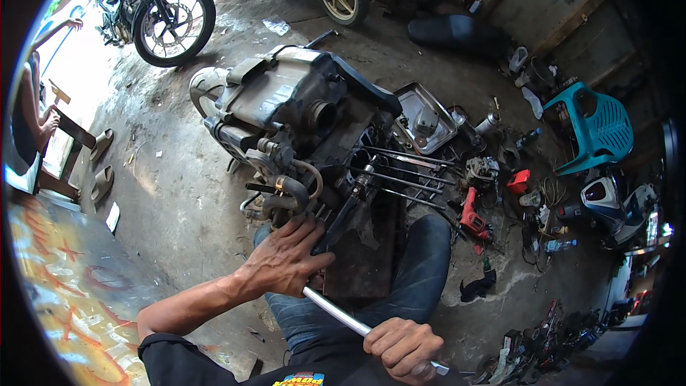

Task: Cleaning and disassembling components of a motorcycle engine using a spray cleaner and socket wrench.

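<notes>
Long metal bar on a scooter engine, floor job

The engine block (pixel 300 125) sat on the concrete floor (pixel 171 193) right in front of the person's knees. The left hand (pixel 286 261) lay fingers spread against the engine's near end. The right hand (pixel 404 347) was fisted tight round a long silver bar (pixel 336 312) angling up toward the engine. A red power drill (pixel 473 218), a metal tray (pixel 425 118) and a teal plastic chair (pixel 597 129) were off to the right
</notes>
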Demonstrator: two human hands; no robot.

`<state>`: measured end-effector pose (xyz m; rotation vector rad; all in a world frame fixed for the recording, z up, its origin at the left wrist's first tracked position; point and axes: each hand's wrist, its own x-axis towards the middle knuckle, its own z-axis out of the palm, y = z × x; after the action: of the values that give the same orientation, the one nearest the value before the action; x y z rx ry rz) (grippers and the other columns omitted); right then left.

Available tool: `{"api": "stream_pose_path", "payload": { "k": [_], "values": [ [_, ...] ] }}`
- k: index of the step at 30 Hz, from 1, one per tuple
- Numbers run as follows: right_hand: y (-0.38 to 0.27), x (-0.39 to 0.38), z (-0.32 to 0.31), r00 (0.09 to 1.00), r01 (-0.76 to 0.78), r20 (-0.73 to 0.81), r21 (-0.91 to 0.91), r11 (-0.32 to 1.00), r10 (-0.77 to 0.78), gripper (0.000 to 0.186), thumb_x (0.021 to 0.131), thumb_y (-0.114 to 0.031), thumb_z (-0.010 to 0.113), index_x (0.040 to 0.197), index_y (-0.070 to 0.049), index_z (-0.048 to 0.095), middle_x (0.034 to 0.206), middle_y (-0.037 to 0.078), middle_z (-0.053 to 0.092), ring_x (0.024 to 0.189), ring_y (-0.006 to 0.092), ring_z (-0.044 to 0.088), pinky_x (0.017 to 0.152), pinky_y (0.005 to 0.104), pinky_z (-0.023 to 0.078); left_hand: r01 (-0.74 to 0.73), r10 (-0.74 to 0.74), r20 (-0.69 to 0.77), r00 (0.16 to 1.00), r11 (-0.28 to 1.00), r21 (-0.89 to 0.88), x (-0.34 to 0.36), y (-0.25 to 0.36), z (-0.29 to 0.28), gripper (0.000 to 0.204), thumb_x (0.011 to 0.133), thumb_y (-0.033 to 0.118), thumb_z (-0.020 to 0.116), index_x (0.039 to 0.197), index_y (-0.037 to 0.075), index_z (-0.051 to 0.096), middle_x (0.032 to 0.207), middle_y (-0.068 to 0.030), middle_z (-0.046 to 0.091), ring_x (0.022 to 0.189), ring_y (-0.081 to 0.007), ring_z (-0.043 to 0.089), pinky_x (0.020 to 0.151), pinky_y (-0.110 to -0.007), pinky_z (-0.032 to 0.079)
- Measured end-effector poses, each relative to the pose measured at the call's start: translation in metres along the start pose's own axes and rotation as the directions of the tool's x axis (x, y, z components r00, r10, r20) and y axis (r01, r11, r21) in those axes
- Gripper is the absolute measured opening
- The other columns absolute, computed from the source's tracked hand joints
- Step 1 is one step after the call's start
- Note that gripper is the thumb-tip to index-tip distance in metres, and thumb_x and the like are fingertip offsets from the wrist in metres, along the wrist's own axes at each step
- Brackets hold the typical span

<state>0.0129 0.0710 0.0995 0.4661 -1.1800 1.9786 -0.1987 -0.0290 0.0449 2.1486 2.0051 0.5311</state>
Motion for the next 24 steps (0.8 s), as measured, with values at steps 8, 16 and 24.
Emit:
{"api": "stream_pose_path", "payload": {
  "k": [8, 16, 24],
  "values": [
    [0.008, -0.01, -0.004, 0.984, 0.162, -0.074, -0.025, 0.987, -0.163, 0.052, 0.104, -0.019, 0.046, 0.053, -0.012, 0.039, 0.042, 0.003, 0.037, 0.03, 0.0126, 0.03, 0.038, 0.0311, 0.035, -0.019, 0.021, -0.029, 0.999, 0.998, 0.058, -0.001, 0.002, 0.006, 0.041, 0.07, 0.035, 0.071, 0.107, 0.016, 0.07, 0.125, -0.0269, 0.059, 0.123, -0.0431, 0.054, 0.114, -0.052, 0.033],
    [0.005, 0.003, 0.0, 0.995, 0.099, -0.019, -0.028, 0.995, -0.099, 0.052, 0.102, -0.017, 0.046, 0.051, -0.011, 0.04, 0.042, 0.002, 0.036, 0.03, 0.0139, 0.029, 0.038, 0.0318, 0.034, -0.001, 0.001, 0.0, 1.0, 1.0, -0.001, 0.001, 0.002, 0.003, 0.04, 0.072, 0.035, 0.071, 0.107, 0.017, 0.07, 0.125, -0.0272, 0.059, 0.123, -0.0435, 0.053, 0.114, -0.053, 0.033],
    [-0.001, 0.013, 0.001, 0.995, 0.024, 0.095, -0.038, 0.999, -0.02, 0.052, 0.101, -0.015, 0.044, 0.049, -0.009, 0.04, 0.043, 0.004, 0.036, 0.032, 0.0152, 0.032, 0.039, 0.0327, 0.033, -0.01, 0.01, -0.011, 1.0, 1.0, -0.006, -0.005, -0.004, 0.01, 0.039, 0.072, 0.038, 0.071, 0.106, 0.02, 0.071, 0.126, -0.028, 0.058, 0.125, -0.0443, 0.051, 0.115, -0.052, 0.032]
  ]
}}
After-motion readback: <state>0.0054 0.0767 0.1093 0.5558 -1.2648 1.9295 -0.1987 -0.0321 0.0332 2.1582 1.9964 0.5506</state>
